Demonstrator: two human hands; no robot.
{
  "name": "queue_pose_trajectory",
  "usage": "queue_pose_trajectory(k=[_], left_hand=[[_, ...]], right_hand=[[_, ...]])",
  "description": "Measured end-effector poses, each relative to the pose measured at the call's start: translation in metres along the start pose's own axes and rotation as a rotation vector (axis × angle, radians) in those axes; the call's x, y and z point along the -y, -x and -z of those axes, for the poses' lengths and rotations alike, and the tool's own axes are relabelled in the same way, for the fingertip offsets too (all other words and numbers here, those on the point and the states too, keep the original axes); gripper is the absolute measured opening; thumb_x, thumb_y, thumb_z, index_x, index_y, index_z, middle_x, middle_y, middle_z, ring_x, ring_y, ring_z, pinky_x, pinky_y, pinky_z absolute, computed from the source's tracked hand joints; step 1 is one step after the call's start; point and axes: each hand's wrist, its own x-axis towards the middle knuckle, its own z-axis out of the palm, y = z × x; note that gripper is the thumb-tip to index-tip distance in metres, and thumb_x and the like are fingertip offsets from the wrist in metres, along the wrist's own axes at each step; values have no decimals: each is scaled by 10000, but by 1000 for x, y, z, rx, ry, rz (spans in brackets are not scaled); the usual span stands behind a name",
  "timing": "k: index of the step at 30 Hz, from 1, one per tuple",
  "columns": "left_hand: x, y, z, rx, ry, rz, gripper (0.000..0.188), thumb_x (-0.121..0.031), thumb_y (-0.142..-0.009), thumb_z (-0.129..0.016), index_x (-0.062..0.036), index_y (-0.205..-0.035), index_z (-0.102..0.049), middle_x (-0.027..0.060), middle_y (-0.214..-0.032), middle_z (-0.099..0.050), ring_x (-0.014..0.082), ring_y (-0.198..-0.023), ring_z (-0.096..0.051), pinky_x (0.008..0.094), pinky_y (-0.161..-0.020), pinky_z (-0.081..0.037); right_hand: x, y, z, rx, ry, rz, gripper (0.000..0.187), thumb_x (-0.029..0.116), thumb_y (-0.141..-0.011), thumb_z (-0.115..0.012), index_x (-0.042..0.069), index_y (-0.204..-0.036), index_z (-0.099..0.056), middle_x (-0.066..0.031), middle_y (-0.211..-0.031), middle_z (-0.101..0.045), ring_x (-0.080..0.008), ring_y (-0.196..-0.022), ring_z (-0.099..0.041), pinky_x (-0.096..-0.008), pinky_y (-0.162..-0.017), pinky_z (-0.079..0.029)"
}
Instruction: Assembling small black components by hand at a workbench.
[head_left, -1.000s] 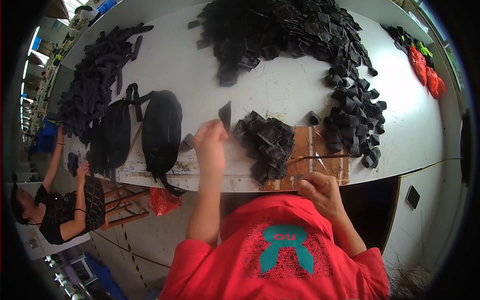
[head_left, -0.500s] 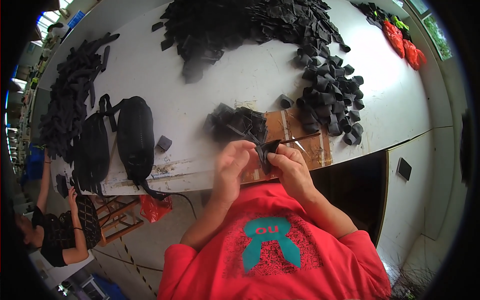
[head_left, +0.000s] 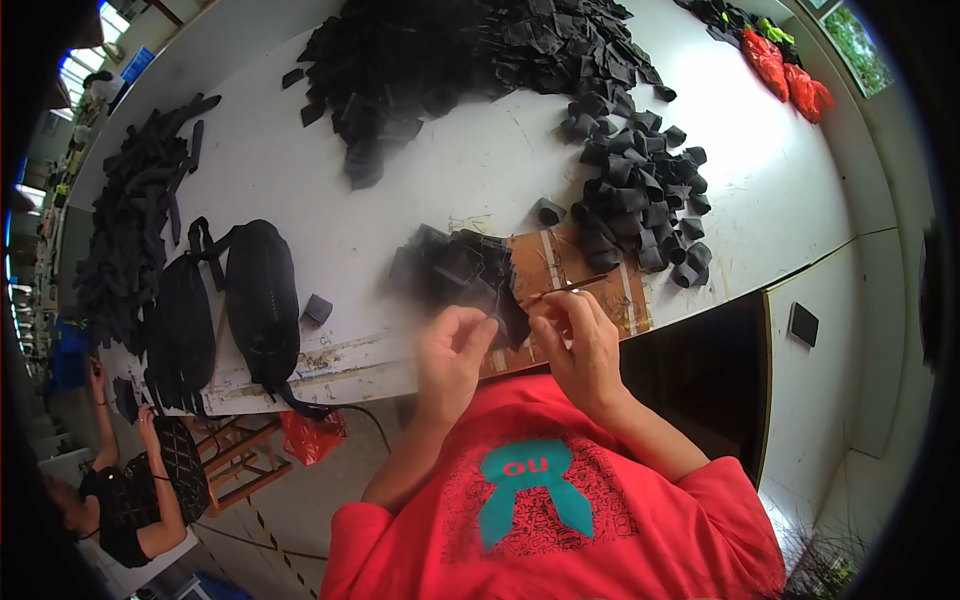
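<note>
My left hand (head_left: 450, 360) is closed in a pinch at the edge of a dark fabric piece (head_left: 514, 322), near the table's front edge. To its right my right hand (head_left: 582, 350) is closed around a thin, dark, stick-like tool (head_left: 572, 287), its tip pointing right. The tool's exact kind is too small to make out. Just beyond my left hand lies a heap of black fabric pieces (head_left: 455, 265), partly blurred. A brown board (head_left: 633, 300) with pale tape strips and thread scraps lies under my right hand.
Folded black loops (head_left: 640, 190) and a large pile of black pieces (head_left: 450, 50) cover the far table. At left are black pouches with straps (head_left: 262, 300) and a pile of dark strips (head_left: 140, 200). A co-worker (head_left: 130, 500) sits at the left edge.
My hands have moved slightly apart and lower. The dark piece that stood raised between my fingers now hangs lower, beside the heap. The whole view has shifted a little.
</note>
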Motion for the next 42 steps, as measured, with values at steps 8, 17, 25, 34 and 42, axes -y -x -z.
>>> queue_pose_trajectory(k=[8,17,25,34,42], left_hand=[[-14,7,-13,201,116,151,87,-74,-803,-598,4,-812,-562,20,-678,-578,73,-597,-517,209,-556,-426],[-11,1,-32,7,401,219,150,33,-772,-570,11,-908,-511,31,-687,-533,11,-404,-346,167,-356,-277],[-25,7,-46,-6,-26,-179,108,57,-780,-506,37,-884,-529,24,-774,-562,51,-652,-527,176,-586,-433],[-63,-27,-46,469,1100,370,143,12,-825,-495,-13,-966,-503,97,-770,-584,17,-336,-310,171,-329,-263],[-37,-25,-57,224,282,-156,290,-19,-836,-522,23,-1116,-459,72,-860,-559,62,-651,-483,160,-561,-394]], right_hand=[[12,1,14,48,-210,163,123,60,-681,-675,33,-768,-594,-78,-702,-524,-234,-578,-555,-323,-501,-458],[-8,1,0,-113,167,272,182,35,-636,-588,29,-814,-554,-94,-744,-508,-239,-664,-540,-322,-502,-451],[-3,-5,30,339,-1405,-687,97,110,-814,-559,23,-777,-582,35,-661,-538,0,-568,-428,-159,-469,-302],[27,-60,80,399,-912,-253,302,295,-867,-546,12,-760,-540,19,-651,-511,-24,-581,-447,-164,-498,-359],[-26,-50,49,378,-771,-183,307,342,-860,-541,41,-797,-553,34,-644,-469,-33,-570,-419,-186,-483,-345]])
